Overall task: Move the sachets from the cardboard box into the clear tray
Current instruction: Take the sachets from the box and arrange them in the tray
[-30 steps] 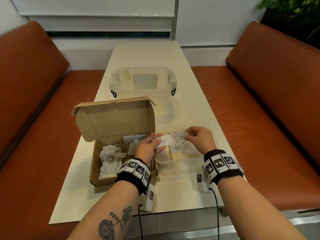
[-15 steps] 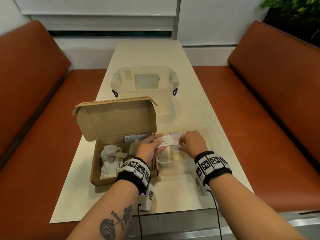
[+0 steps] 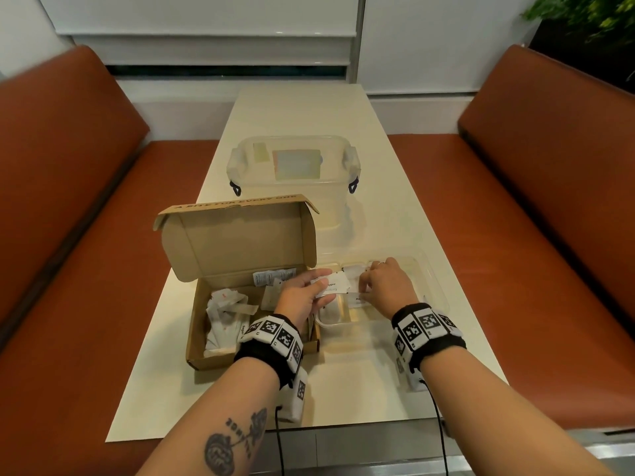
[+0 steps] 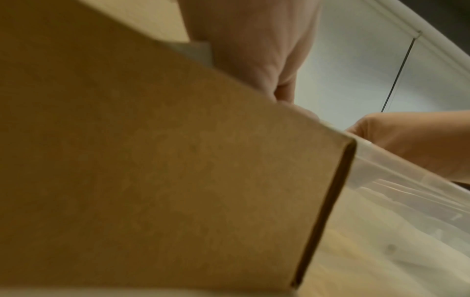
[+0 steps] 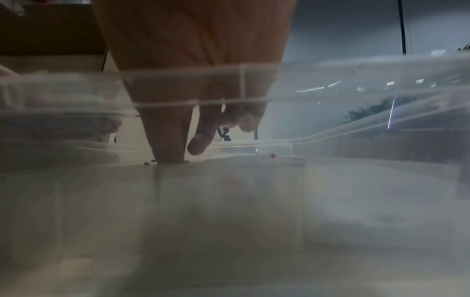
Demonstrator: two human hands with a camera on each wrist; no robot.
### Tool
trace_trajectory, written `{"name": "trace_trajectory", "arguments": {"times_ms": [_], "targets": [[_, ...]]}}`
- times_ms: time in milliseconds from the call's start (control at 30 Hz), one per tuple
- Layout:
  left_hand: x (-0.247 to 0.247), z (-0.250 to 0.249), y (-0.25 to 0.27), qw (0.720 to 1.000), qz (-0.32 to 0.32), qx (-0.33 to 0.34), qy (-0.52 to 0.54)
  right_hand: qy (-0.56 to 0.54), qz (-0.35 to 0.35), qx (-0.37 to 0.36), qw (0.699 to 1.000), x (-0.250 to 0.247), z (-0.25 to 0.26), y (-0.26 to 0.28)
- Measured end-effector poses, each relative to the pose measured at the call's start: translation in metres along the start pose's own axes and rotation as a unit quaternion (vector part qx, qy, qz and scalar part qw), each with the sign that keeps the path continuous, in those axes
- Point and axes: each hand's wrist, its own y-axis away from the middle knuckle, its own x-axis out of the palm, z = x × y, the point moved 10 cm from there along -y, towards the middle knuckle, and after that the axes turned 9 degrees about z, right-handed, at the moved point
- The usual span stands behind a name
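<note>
Mid-transfer: left hand [image 3: 302,297] pinches a sachet [image 3: 331,285] over the tray's [image 3: 436,293] box-side edge, right hand [image 3: 386,286] fingers curled inside the tray arranging sachets; next, likely lower and release.

A cream table [image 3: 395,218] is shown running lengthwise between two rust-brown benches, the left bench [image 3: 68,207] and the right bench [image 3: 549,201], each with an upright backrest. A lidded clear tub [image 3: 293,173], fitted with dark side clips, is set on the table's far half; two pale labels are seen through its lid. Green foliage [image 3: 584,18] is visible at the upper right, and white wall panels [image 3: 213,15] close the background.
</note>
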Motion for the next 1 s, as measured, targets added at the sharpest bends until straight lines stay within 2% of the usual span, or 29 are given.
{"name": "trace_trajectory", "arguments": {"times_ms": [367,767,833,900,1000], "targets": [[0.000,0.001,-0.002,1.000,0.004,0.002,-0.004,0.013,-0.033,0.019,0.999,0.000,-0.006,0.006],[0.000,-0.001,-0.001,1.000,0.006,0.006,-0.004,0.028,-0.027,0.023,0.999,0.002,-0.007,0.007],[0.001,-0.001,-0.001,1.000,0.008,0.006,-0.007,-0.012,-0.041,0.021,0.999,-0.002,-0.008,0.009],[0.003,-0.003,-0.001,1.000,0.012,0.008,-0.017,-0.108,-0.066,0.015,0.992,-0.010,-0.008,0.012],[0.005,-0.005,0.000,0.999,0.016,0.014,-0.033,-0.282,-0.054,0.012,0.958,-0.015,-0.005,0.013]]}}
